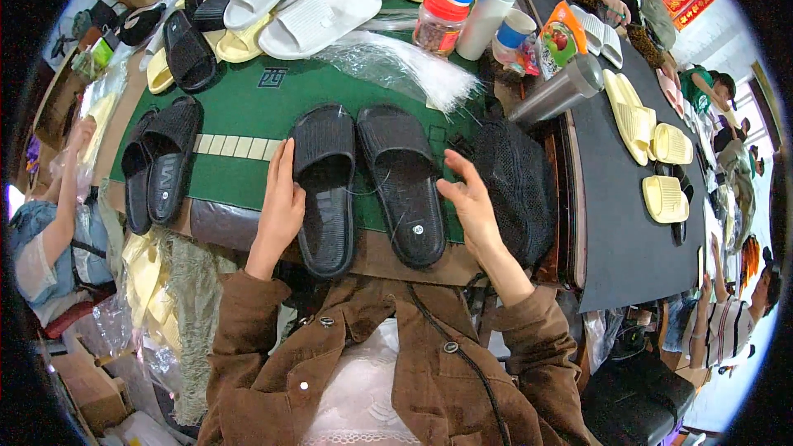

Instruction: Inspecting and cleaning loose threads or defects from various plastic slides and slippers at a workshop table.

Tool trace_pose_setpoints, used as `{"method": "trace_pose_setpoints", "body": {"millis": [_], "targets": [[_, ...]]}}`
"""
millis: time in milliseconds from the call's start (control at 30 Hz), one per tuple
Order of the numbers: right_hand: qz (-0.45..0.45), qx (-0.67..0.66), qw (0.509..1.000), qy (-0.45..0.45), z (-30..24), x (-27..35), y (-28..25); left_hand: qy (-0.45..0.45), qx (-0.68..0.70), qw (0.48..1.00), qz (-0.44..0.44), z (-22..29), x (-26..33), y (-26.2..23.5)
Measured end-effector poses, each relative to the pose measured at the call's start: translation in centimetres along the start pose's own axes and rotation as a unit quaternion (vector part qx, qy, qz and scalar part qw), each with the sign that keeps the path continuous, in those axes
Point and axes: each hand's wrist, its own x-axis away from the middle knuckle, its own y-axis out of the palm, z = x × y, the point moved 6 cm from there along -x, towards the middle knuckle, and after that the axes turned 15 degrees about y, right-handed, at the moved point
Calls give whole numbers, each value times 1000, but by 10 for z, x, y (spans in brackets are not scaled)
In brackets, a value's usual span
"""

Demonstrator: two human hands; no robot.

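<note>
I see the left grip [282, 208], fingers straight, against one black slipper [325, 198]; the right grip [469, 198] spreads beside the other slipper [406, 198]. Both lie on the green-covered table [239, 99]; co-workers [727, 332] line the room's right.

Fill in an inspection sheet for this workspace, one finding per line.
Surface: green mat with a row of cream rectangles across it.
Work items: two black slippers side by side, sole down, toes pointing away from the person; left slipper, right slipper; thin strands lie over them.
Clutter: grey-white slippers, red-lidded jar and bundle of white strands beyond; another black pair at left; black mesh bag at right.
Hands: left hand at the left slipper's outer edge; right hand open beside the right slipper, contact unclear.
Cables: nothing seen.
Surroundings: dark grey table at right; other people on both sides.
</note>
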Motion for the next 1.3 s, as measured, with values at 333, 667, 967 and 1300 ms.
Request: {"method": "trace_pose_setpoints", "body": {"millis": [333, 667, 967, 1300], "targets": [[-50, -31, 997, 54, 16, 9, 10, 1, 17, 999, 51, 23, -2, 12], [-24, -162, 973, -162, -43, 31, -13, 32, 16, 999, 31, 37, -2, 36], [-12, -207, 955, -213, -91, 8, -21, 30, 8, 999, 28, 40, -3, 39], [-52, -303, 948, -78, -66, -80, -2, 20, -7, 999, 41, 38, -1, 37]]}}
